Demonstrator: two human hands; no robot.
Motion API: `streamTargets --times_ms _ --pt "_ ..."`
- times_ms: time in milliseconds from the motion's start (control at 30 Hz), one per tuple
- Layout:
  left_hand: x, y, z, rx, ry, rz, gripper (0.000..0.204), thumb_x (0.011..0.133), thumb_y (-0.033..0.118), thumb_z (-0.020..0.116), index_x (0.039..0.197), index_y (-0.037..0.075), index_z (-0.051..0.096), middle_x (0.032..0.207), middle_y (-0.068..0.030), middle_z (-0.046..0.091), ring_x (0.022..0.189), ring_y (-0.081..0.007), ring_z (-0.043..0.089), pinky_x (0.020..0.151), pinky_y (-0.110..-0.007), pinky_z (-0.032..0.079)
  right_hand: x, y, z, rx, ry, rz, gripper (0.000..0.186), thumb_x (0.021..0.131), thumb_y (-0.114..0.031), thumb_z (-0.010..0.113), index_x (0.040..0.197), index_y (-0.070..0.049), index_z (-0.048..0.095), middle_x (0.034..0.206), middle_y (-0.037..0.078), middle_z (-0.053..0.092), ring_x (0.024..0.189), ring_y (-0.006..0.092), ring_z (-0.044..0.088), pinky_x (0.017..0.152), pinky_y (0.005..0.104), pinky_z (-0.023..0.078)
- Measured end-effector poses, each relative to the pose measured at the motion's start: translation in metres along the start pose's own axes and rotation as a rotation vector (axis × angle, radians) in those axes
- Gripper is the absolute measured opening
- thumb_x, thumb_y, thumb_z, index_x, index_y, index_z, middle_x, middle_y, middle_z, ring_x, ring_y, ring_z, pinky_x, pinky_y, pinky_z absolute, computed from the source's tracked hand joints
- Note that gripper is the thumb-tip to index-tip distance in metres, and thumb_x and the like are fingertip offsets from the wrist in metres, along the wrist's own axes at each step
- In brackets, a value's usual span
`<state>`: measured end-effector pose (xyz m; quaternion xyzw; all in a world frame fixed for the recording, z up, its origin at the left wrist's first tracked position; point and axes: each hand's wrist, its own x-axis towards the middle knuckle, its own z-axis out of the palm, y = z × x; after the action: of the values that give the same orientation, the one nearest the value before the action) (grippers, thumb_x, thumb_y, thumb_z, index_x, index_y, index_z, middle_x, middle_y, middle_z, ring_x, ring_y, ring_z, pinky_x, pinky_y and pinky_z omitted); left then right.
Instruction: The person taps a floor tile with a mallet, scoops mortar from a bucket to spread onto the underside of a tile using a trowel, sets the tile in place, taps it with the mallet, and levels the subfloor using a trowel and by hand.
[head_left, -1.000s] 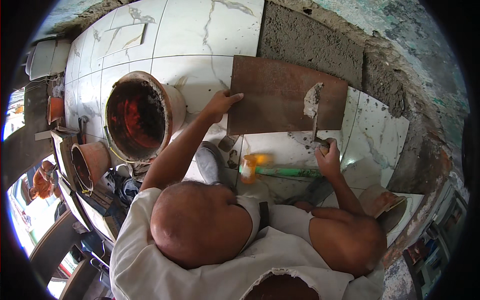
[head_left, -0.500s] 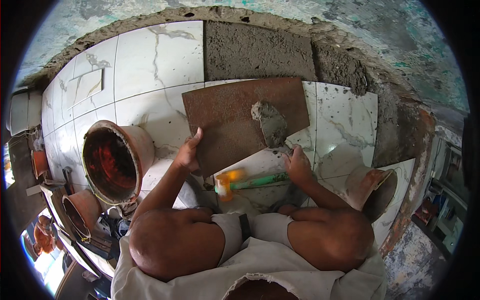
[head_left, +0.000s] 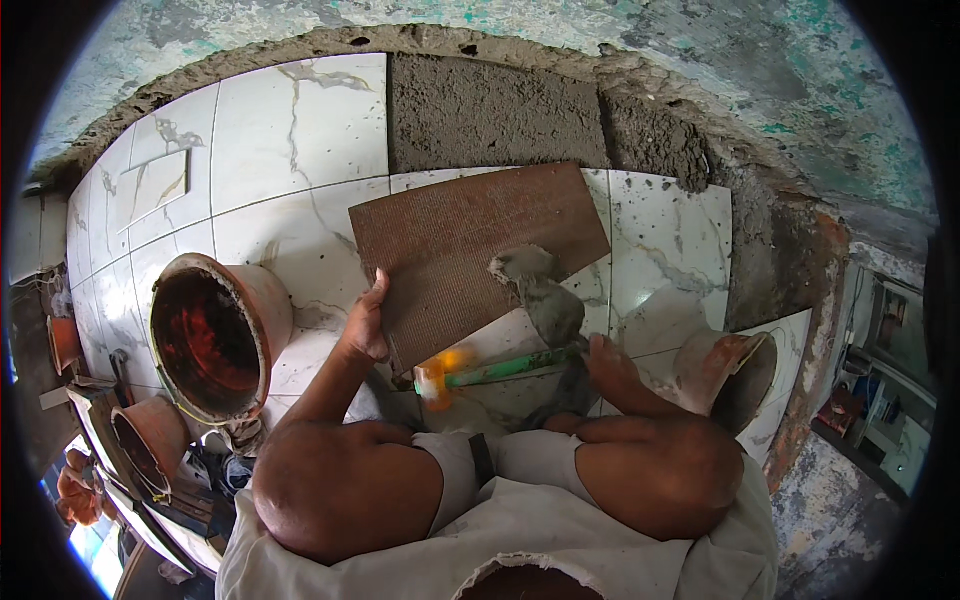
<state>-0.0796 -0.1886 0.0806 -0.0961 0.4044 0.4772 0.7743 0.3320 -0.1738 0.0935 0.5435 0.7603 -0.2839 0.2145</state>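
My left hand [head_left: 368, 322] grips the left edge of a tile [head_left: 430, 260], tilted with its brown ribbed back up. A trowel [head_left: 555, 315] is in my right hand [head_left: 612, 370], fingers closed round its handle. Its grey, mortar-coated blade hangs over the tile's near right edge. Grey wet mortar [head_left: 525, 263] lies on the tile back beside the blade; whether the two touch, I cannot tell. Below the tile, a mallet [head_left: 433, 384] with an orange-yellow head and green handle rests on the floor between my legs.
White marbled tiles [head_left: 300, 120] cover the floor. Beyond them a rectangular bed of grey mortar [head_left: 490, 110] meets the rough wall [head_left: 690, 50]. An orange bucket [head_left: 215, 335] stands at left, another bucket [head_left: 740, 375] tips at right. A small tile piece [head_left: 155, 188] lies far left.
My right hand and the trowel have moved nearer to me, toward the tile's near edge. Mortar shows on the tile back above the blade. The left hand keeps its hold.
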Motion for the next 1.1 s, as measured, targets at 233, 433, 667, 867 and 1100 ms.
streamTargets --times_ms 233,433,667,867,1100 --pt "0.004 0.003 -0.012 0.085 -0.03 0.066 0.055 0.097 0.042 0.05 0.128 -0.002 0.049 0.121 -0.0139 0.059 0.111 -0.025 0.057 0.096 -0.042 0.048 -0.064 0.013 -0.077 0.088 -0.072 0.15 0.032 0.088 -0.025 0.058 0.107 -0.001 0.048 0.097 0.023 0.058 0.092 0.0419 0.059 0.079 0.0524 0.046" --pt "0.005 -0.003 -0.009 0.069 -0.035 0.054 0.051 0.096 0.038 0.053 0.128 -0.002 0.05 0.122 -0.0148 0.059 0.112 -0.0252 0.057 0.097 -0.042 0.047 -0.01 -0.002 -0.115 0.078 0.098 -0.1 0.025 0.088 -0.023 0.055 0.1 -0.001 0.051 0.087 0.022 0.06 0.086 0.0419 0.06 0.074 0.051 0.047" --pt "0.005 -0.003 -0.012 0.178 -0.009 0.116 0.049 0.094 0.034 0.058 0.127 -0.002 0.049 0.119 -0.0154 0.059 0.109 -0.0289 0.059 0.094 -0.047 0.05 0.07 -0.009 -0.095 -0.176 -0.026 0.042 0.024 0.087 -0.017 0.051 0.105 -0.001 0.049 0.088 0.025 0.063 0.083 0.0426 0.063 0.076 0.0509 0.05" --pt "0.007 -0.008 -0.013 0.11 -0.054 0.136 0.049 0.094 0.033 0.059 0.127 -0.001 0.048 0.119 -0.0162 0.059 0.108 -0.0283 0.06 0.091 -0.046 0.051 0.085 0.026 -0.105 -0.12 0.016 0.113 0.03 0.088 -0.017 0.052 0.111 0.001 0.048 0.087 0.025 0.064 0.075 0.0374 0.065 0.069 0.046 0.052" --pt "0.006 -0.012 -0.01 0.196 -0.013 0.167 0.05 0.094 0.034 0.059 0.129 0.0 0.046 0.119 -0.016 0.059 0.11 -0.0283 0.059 0.093 -0.047 0.051 0.055 -0.007 -0.101 0.747 -0.4 0.269 0.042 0.091 -0.022 0.055 0.124 0.002 0.043 0.074 0.008 0.054 0.053 0.0144 0.053 0.044 0.0317 0.046"
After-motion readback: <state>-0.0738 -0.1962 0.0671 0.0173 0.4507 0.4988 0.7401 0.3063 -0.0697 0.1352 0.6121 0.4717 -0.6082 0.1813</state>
